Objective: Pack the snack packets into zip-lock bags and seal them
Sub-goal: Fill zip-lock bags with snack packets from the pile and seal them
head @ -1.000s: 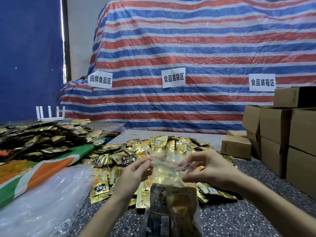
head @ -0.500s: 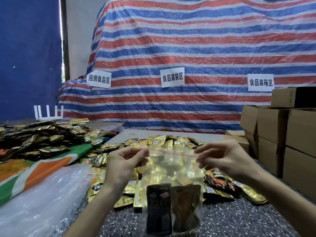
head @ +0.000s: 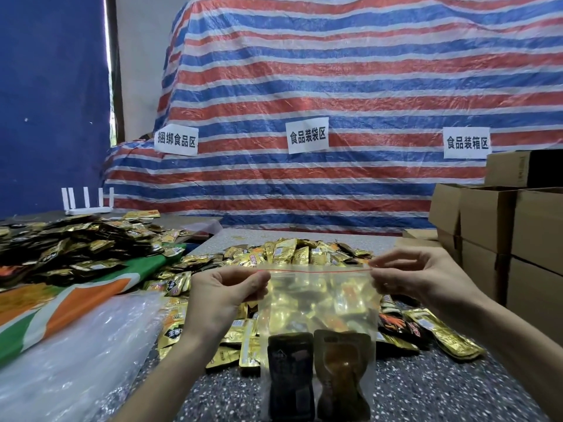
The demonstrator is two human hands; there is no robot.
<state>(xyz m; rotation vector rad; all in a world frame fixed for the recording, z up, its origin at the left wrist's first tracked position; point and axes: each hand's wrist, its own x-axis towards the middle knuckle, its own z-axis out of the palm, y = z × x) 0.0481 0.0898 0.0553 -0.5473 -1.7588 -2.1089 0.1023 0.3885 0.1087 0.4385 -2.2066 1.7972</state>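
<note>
A clear zip-lock bag [head: 320, 296] with a red seal line hangs upright in front of me above the table. Two dark snack packets [head: 318, 373] stand side by side at its bottom. My left hand [head: 219, 296] pinches the bag's top left corner. My right hand [head: 417, 277] pinches the top right corner, and the seal line runs taut and straight between them. Behind the bag lies a large heap of gold snack packets [head: 292, 254] on the speckled grey table [head: 426, 391].
A second heap of dark and gold packets [head: 70, 248] lies at left on a green, orange and white sheet [head: 76, 300]. Clear plastic [head: 76, 360] bunches at lower left. Cardboard boxes [head: 511, 233] stack at right. A striped tarp with paper signs fills the back.
The bag has risen and its top has been stretched flat between my hands. My hands moved apart to the corners; the two packets settled upright at the bottom.
</note>
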